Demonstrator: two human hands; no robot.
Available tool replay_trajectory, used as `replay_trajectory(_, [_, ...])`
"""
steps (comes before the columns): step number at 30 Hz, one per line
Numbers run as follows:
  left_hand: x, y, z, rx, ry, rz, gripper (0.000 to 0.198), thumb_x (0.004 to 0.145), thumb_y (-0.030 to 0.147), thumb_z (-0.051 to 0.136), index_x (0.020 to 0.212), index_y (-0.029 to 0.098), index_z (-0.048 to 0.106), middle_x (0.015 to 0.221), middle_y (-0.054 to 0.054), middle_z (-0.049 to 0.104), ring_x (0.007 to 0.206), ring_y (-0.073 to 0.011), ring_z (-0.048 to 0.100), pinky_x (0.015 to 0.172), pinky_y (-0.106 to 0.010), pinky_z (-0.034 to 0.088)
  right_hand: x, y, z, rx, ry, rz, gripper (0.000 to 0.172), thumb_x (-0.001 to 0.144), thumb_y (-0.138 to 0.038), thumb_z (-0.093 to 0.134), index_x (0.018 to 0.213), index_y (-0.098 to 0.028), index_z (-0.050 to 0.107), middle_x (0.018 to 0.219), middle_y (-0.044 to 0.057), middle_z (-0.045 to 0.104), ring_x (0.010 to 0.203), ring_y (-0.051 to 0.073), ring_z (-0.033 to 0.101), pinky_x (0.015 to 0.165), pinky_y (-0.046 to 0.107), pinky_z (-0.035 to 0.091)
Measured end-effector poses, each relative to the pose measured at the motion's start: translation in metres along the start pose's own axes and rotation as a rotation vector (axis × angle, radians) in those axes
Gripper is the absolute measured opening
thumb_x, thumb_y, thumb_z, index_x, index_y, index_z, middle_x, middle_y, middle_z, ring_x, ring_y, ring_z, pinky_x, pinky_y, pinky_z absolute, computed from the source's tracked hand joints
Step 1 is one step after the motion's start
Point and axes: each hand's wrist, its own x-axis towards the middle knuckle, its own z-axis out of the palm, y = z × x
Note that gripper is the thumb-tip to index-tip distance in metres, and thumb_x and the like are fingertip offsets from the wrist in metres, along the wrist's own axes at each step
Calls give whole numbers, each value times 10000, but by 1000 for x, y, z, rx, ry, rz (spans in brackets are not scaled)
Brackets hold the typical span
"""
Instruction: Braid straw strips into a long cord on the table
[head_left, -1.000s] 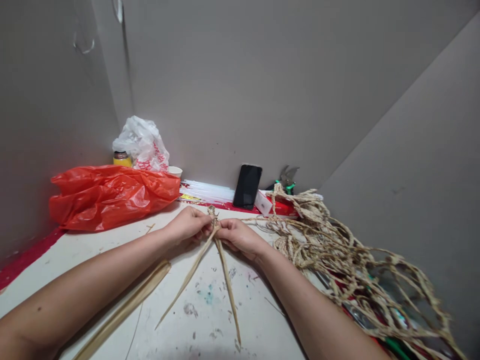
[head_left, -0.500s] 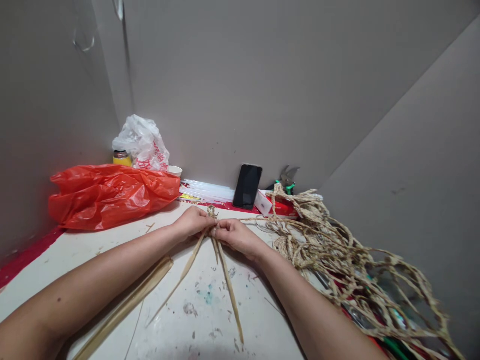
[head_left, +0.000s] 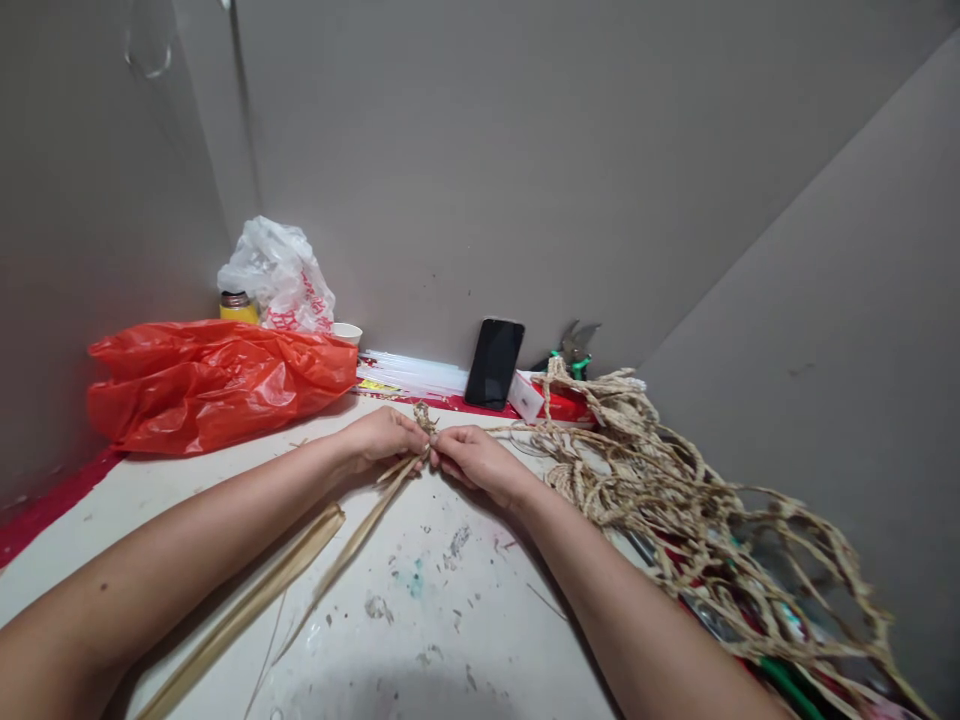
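Note:
My left hand is closed, its fingertips pinching a small knotted piece of dried plant fibre. Against it, my right hand is closed too, thumb and fingers pinching the same fibre. Long flat straw-coloured strips run from the pinch down to the left over the white tabletop. Exactly how the strips cross between the fingertips is hidden. Beside my left forearm lies a wider dried leaf strip, apart from the hands.
Braided fibre rope is heaped on the right over some tools. Along the back stand a phone, pruning shears, clear sticks and a paper cup. A red plastic bag and a white bag lie at left.
The strip that hung down to the right has swung over to the left, where the strips now lie together. Both hands still pinch the fibre; the view has shifted slightly.

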Motion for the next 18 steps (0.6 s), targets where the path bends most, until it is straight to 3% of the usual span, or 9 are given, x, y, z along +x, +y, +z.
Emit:
replay_trajectory(4, [-2,7,-3,-145,-50,-85,89,629,76,566,693,108,620,513,-24,598,458,-104,530,489,-233,446,0,-1,-4,31,-27,35,255,745,-347,528,562,-171,505,356,-88,359,299,30,198,318,190,82])
replay_trajectory(10, [-2,12,-7,-9,-75,-91,107,675,114,606,779,127,624,472,48,506,354,-38,343,371,-171,217,0,-3,-10,73,-66,76,224,709,-303,518,529,-176,474,352,-88,343,303,27,171,318,187,73])
replay_trajectory(12, [-2,10,-7,109,17,-14,69,697,197,635,707,135,606,454,61,468,359,-41,337,376,-181,221,1,-2,-11,74,-66,80,217,703,-285,514,520,-176,473,347,-86,346,301,28,171,315,185,75])
replay_trajectory(14, [-1,8,-9,168,103,47,193,725,294,635,635,141,560,465,59,452,385,-50,367,395,-187,259,2,-1,-11,73,-65,81,208,700,-273,514,520,-174,482,340,-85,350,298,28,173,311,183,76])
replay_trajectory(18, [-4,10,-23,104,158,51,228,749,367,610,734,149,545,607,24,526,500,-82,484,500,-212,385,3,1,-11,77,-67,94,210,707,-277,521,527,-173,495,326,-89,337,289,30,168,302,182,84])
